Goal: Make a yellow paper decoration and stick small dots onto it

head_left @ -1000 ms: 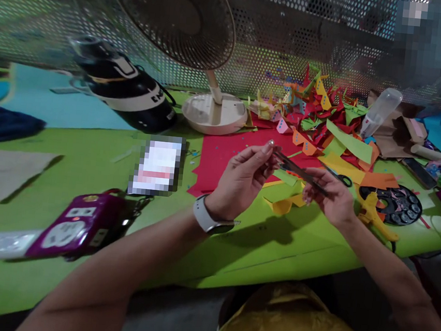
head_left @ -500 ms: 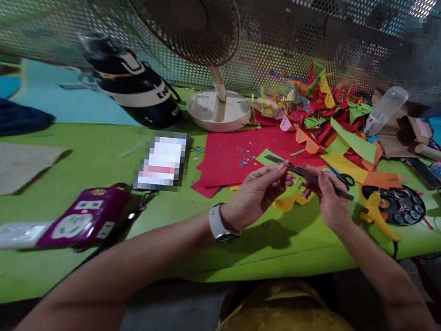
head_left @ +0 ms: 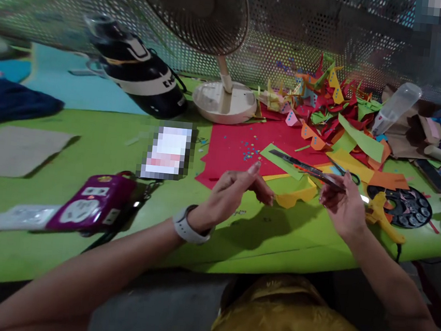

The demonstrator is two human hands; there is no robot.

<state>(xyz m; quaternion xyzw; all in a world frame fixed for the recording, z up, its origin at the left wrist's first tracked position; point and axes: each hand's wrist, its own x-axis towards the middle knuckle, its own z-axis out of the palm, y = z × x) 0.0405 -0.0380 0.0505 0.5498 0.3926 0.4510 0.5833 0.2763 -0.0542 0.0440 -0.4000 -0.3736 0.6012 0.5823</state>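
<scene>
My right hand (head_left: pixel 343 206) grips a slim, dark cutter knife (head_left: pixel 306 168), its long blade pointing left above a light green paper strip. An orange streak shows along the knife's body. My left hand (head_left: pixel 237 190), with a pale-strapped watch on the wrist, is held above the table with thumb and fingers apart and nothing in it. Between my hands lies a yellow paper cutout (head_left: pixel 295 194) with curved edges. Beneath the knife are red paper sheets (head_left: pixel 230 145) sprinkled with tiny blue bits. Scissors (head_left: pixel 354 177) with dark handles lie just behind my right hand.
A fan (head_left: pixel 226 103), a black bottle (head_left: pixel 146 83) and a heap of coloured cut paper (head_left: pixel 328 103) stand along the mesh. To the left are a phone (head_left: pixel 169 150) and a purple power strip (head_left: pixel 92 202). A yellow glue gun (head_left: pixel 381 217) rests at right by a black round tray (head_left: pixel 415 207).
My left hand has come away from the knife and opened, moving left. My right hand has shifted slightly right, still with the knife. The view has tilted a little.
</scene>
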